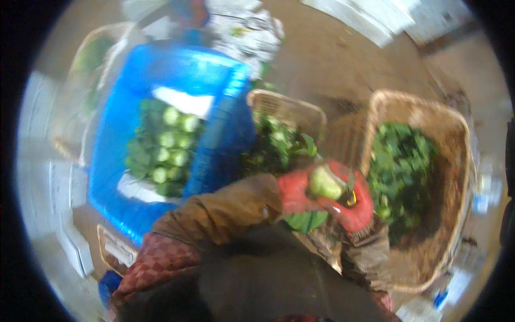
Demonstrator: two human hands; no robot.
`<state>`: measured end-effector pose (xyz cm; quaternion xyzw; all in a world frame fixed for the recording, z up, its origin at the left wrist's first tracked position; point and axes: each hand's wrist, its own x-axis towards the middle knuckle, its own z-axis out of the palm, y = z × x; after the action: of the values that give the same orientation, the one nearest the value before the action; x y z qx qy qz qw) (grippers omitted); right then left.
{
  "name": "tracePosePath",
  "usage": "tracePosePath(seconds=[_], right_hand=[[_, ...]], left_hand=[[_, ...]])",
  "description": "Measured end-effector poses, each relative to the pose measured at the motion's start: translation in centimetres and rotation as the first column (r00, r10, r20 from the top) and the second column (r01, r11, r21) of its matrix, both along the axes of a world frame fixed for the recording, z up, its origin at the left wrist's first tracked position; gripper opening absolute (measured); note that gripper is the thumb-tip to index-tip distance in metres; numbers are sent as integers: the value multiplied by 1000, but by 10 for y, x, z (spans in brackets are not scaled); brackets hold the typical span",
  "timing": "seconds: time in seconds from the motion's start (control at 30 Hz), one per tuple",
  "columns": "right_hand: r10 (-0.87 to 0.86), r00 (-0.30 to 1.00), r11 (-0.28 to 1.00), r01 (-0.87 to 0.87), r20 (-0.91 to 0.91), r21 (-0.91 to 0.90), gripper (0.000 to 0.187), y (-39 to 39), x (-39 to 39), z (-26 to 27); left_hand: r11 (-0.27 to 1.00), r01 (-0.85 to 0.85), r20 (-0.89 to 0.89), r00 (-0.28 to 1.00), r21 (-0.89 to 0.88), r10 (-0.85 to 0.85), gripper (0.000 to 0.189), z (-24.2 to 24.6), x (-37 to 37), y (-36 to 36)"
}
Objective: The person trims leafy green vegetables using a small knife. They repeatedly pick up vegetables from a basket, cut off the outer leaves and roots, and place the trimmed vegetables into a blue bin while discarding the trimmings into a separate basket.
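My left hand (pixel 293 190), in a red glove, holds a head of leafy green vegetable with its pale, rounded base (pixel 325 184) facing up. Broad green leaves (pixel 306 220) hang below that hand. In my red-gloved right hand (pixel 360 209) is a small knife (pixel 351 196) with a yellow-and-black handle. Its short blade stands beside the pale base; blur hides whether they touch. Both hands are close together over the gap between two tan baskets.
Left, a blue-lined container (pixel 114 133) holds rows of greens (pixel 167 149), pale ends up, with white sheets. A tan basket (pixel 287 102) ahead holds leaves and trimmings. The large tan basket (pixel 446 257) at right holds leafy greens (pixel 402 173). White polystyrene boxes (pixel 374 20) stand farther off.
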<state>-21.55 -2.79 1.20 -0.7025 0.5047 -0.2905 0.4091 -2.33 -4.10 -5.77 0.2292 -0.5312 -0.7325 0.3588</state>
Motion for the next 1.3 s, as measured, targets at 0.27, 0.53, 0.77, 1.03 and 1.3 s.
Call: tracePosePath(seconds=[0.27, 0.53, 0.77, 1.03, 1.3], right_hand=[[42, 964, 975, -97, -262, -199, 62, -25, 35, -14], [143, 988, 777, -76, -57, 625, 48, 73, 47, -116], [-326, 934, 803, 191, 147, 565, 44, 107, -37, -119], [-501, 251, 695, 687, -829, -212, 32, 87, -349, -173], [15, 626, 771, 489, -779, 407, 37, 63, -367, -218]], left_hand=[[872, -477, 433, 766, -112, 475, 63, 8, 265, -52], [614, 118, 624, 218, -780, 751, 28, -172, 277, -188], [800, 69, 801, 124, -596, 586, 26, -190, 385, -208], [581, 374, 667, 157, -723, 729, 39, -180, 278, -175], [956, 61, 220, 967, 287, -128, 47, -67, -90, -13]])
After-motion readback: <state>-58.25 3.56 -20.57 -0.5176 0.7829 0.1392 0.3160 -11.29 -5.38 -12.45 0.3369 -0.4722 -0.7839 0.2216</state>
